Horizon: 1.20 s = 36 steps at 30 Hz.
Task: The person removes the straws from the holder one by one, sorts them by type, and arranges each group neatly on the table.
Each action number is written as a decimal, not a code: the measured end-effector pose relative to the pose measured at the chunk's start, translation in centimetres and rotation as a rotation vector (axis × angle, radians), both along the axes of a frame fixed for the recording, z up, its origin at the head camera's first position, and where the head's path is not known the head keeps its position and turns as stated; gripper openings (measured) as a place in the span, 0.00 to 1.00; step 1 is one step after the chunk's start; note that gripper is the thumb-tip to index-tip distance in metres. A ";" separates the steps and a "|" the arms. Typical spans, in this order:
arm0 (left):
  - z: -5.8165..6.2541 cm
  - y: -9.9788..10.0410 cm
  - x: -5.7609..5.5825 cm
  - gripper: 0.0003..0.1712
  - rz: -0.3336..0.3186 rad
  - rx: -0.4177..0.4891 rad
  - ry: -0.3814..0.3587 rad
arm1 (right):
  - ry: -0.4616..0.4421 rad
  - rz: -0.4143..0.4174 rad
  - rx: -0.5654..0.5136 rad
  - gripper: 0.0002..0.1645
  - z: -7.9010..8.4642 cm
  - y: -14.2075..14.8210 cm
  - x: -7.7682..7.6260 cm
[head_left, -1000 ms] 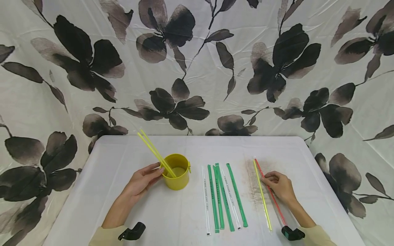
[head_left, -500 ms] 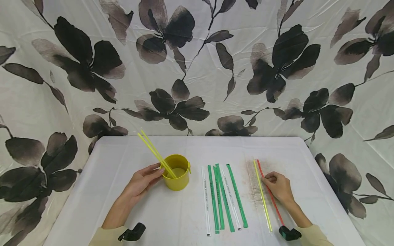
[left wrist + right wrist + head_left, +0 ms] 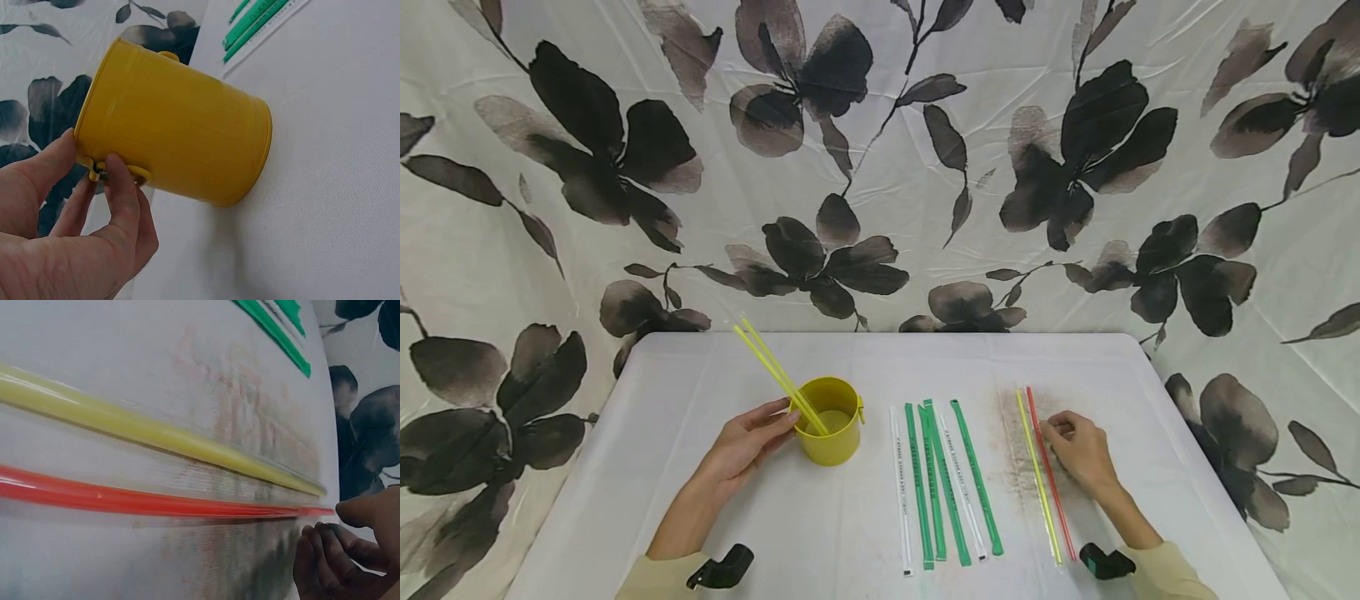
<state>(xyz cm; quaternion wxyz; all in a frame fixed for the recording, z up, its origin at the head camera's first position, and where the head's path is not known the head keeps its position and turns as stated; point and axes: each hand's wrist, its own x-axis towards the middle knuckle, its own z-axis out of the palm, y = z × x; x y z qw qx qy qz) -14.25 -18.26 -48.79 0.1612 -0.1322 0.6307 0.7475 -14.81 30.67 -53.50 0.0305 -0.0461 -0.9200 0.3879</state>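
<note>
My left hand [image 3: 748, 442] grips a small yellow bucket [image 3: 831, 446] by its rim. In the left wrist view, thumb and fingers pinch around the small loop on the bucket's [image 3: 181, 119] side. Two yellow straws [image 3: 775, 369] lean out of it to the left. On the right of the table, a red straw [image 3: 1051, 475] lies beside a yellow straw [image 3: 1037, 475] in clear film, nearly parallel. My right hand [image 3: 1082, 454] rests just right of the red straw, fingers loosely bent. The right wrist view shows its thumb and fingers apart near the red straw's [image 3: 187, 503] far end, holding nothing.
Between the hands lie several paper-wrapped straws, green ones [image 3: 917, 483] and white ones [image 3: 901, 492], side by side. A brownish stain [image 3: 1011, 442] marks the white table under the right-hand straws. A floral cloth [image 3: 865, 167] hangs behind the table's back edge.
The red straw's near end has swung left, so it now lies close along the yellow one. My right fingers have let go of it and moved slightly right. The left hand stays put.
</note>
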 end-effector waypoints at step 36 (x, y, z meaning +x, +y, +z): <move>0.2 0.3 0.0 0.36 0.000 -0.040 -0.012 | 0.192 0.141 -0.120 0.12 7.6 -7.9 -4.5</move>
